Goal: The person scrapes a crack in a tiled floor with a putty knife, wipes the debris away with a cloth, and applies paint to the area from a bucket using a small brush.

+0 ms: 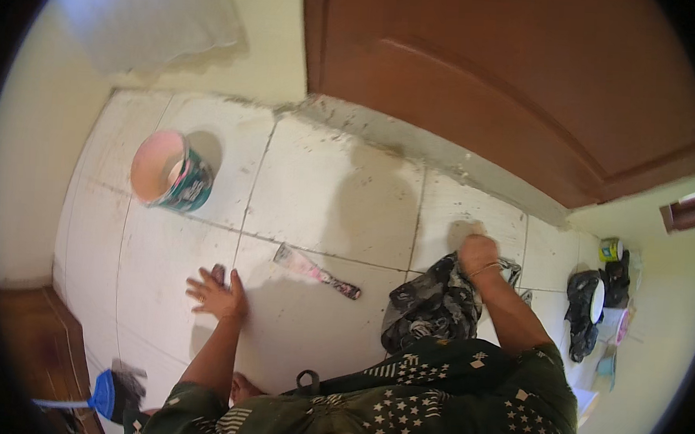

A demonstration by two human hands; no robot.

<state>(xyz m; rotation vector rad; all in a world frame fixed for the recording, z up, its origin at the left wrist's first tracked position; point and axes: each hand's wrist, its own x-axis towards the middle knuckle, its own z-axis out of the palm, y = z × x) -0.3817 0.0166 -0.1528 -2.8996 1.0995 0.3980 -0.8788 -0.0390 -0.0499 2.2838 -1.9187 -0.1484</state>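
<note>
My left hand (216, 295) is open, its fingers spread over the white tiled floor; a small dark reddish shape, which I cannot make out, shows by the fingers. My right hand (479, 255) is closed at the upper edge of a crumpled black plastic bag (437, 304). A small pale bit shows beyond its knuckles; what the fingers hold is hidden. Between the hands lies a putty knife (317, 272), its wide blade to the left and its dark handle smeared with pink and white. Farther off at the left stands a green bucket (188, 187), its inside coated pale pink.
A brown panelled door (488, 75) fills the far side above a rough grey sill (414, 150). Along the right wall are a small yellow-green tin (610, 249) and another black bag (582, 316). A blue-headed brush or broom (102, 395) and brown wooden furniture (43, 335) are at lower left.
</note>
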